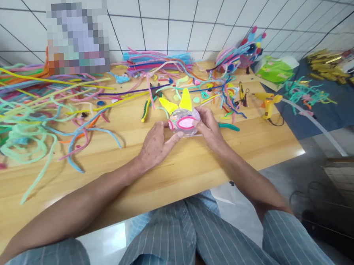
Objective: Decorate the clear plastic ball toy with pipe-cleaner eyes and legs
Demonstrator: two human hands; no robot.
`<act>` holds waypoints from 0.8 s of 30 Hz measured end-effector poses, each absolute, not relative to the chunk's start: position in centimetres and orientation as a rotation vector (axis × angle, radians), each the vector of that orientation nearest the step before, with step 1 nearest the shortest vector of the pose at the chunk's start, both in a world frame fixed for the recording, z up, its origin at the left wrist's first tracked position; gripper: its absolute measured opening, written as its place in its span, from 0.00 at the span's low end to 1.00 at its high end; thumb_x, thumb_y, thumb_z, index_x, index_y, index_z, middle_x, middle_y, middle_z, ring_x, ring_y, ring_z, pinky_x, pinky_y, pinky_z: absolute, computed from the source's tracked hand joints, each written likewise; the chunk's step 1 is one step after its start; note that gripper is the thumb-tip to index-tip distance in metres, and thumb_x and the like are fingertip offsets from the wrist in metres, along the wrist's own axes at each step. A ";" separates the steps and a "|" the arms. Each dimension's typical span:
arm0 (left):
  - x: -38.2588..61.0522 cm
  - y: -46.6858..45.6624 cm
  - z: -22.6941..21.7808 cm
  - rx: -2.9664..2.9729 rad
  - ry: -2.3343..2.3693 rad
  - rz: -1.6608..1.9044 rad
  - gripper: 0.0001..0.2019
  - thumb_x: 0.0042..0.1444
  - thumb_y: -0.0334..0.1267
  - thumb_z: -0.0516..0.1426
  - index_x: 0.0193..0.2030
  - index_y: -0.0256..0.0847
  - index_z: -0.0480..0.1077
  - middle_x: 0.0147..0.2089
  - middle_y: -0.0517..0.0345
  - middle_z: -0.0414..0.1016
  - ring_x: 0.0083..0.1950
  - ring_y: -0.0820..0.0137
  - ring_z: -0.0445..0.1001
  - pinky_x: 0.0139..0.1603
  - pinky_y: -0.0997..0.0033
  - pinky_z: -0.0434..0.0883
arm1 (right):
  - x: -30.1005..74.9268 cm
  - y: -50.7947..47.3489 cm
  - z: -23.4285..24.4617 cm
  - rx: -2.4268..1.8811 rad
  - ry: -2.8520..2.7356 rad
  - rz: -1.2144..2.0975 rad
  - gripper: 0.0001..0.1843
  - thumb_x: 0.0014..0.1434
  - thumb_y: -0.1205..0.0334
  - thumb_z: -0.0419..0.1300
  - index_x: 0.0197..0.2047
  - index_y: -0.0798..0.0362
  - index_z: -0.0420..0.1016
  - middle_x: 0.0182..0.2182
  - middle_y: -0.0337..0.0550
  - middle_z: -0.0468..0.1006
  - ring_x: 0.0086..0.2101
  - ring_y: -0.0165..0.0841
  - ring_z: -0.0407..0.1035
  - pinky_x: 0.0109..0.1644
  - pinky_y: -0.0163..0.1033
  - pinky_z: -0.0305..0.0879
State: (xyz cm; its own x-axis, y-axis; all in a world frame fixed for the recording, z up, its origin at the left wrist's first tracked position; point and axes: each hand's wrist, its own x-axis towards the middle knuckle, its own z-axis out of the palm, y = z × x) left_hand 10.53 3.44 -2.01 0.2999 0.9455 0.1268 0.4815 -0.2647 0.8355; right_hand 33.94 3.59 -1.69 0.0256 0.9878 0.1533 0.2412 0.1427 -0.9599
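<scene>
Between the tabletop's [173,182] front and back edges, the left hand [155,145], thumb parted from fingers, steadies a clear round piece [182,114] pinched by the right hand [211,128], yellow horns [186,100] apparently fitted, pink-rimmed oval's [185,123] fixing unconfirmed, remaining work undeterminable.

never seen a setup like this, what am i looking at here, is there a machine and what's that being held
There's no machine here: these are a person's own bare hands. The single picture comes from a camera worn on the head, looking forward and down.

The left hand and right hand hold a clear round object between them. It has two yellow pointed pieces on top and a pink-edged oval on the side facing the camera.

On the wooden table lie a tangle of fuzzy strands at the left, a bundle of strands near the tiled wall, pliers, and a yellow glue gun at the right.
</scene>
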 end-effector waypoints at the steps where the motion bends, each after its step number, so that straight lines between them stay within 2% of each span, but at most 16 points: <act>1: 10.7 3.5 -2.1 1.790 1.239 0.878 0.29 0.65 0.65 0.61 0.56 0.40 0.69 0.53 0.46 0.78 0.50 0.56 0.78 0.56 0.50 0.76 | 33.7 3.5 -1.7 -1.282 -1.418 0.930 0.33 0.62 0.35 0.68 0.62 0.43 0.68 0.60 0.50 0.78 0.57 0.47 0.76 0.62 0.56 0.78; 6: 11.6 3.4 -2.2 1.372 0.938 1.157 0.32 0.62 0.68 0.64 0.56 0.45 0.61 0.63 0.46 0.72 0.58 0.58 0.80 0.60 0.51 0.79 | 31.6 2.3 -1.1 -1.192 -1.452 0.791 0.34 0.65 0.36 0.66 0.66 0.43 0.64 0.64 0.52 0.73 0.63 0.47 0.72 0.65 0.56 0.75; 9: 11.9 3.3 -1.8 1.302 0.877 1.260 0.36 0.58 0.66 0.69 0.57 0.47 0.58 0.65 0.47 0.70 0.61 0.58 0.79 0.62 0.53 0.80 | 30.4 1.7 -0.8 -1.158 -1.488 0.679 0.35 0.66 0.36 0.65 0.68 0.42 0.62 0.66 0.53 0.70 0.65 0.47 0.70 0.65 0.58 0.76; 12: 12.0 3.4 -1.6 1.284 0.853 1.313 0.37 0.57 0.66 0.69 0.59 0.49 0.57 0.67 0.47 0.68 0.64 0.57 0.78 0.64 0.54 0.79 | 29.5 1.5 -0.7 -1.133 -1.502 0.605 0.35 0.66 0.37 0.65 0.68 0.42 0.60 0.67 0.54 0.67 0.66 0.48 0.69 0.67 0.59 0.75; 15: 11.9 3.5 -1.5 1.248 0.799 1.328 0.37 0.58 0.65 0.69 0.62 0.50 0.57 0.70 0.47 0.67 0.66 0.56 0.76 0.65 0.52 0.78 | 28.9 1.4 -0.4 -1.111 -1.473 0.581 0.36 0.66 0.37 0.65 0.68 0.43 0.59 0.66 0.54 0.67 0.66 0.48 0.68 0.69 0.61 0.73; 18: 12.0 3.8 -1.4 1.189 0.697 1.326 0.38 0.57 0.64 0.70 0.65 0.51 0.59 0.70 0.49 0.70 0.67 0.55 0.76 0.65 0.53 0.78 | 28.6 1.1 0.1 -1.131 -1.457 0.582 0.35 0.66 0.37 0.65 0.68 0.42 0.60 0.67 0.55 0.68 0.67 0.49 0.68 0.70 0.62 0.72; 24: 12.2 4.0 -0.8 1.099 0.605 1.315 0.34 0.54 0.56 0.72 0.62 0.50 0.65 0.64 0.54 0.76 0.60 0.60 0.78 0.59 0.60 0.79 | 28.8 0.3 0.9 -1.205 -1.472 0.533 0.39 0.65 0.33 0.64 0.71 0.41 0.59 0.69 0.55 0.68 0.68 0.49 0.68 0.68 0.60 0.74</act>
State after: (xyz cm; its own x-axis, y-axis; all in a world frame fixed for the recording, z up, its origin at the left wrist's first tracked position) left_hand 12.17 3.98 -0.79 0.2105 0.9521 0.2216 -0.4510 -0.1066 0.8862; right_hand 28.78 0.32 0.92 0.1244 0.8814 0.4556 0.3858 0.3801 -0.8407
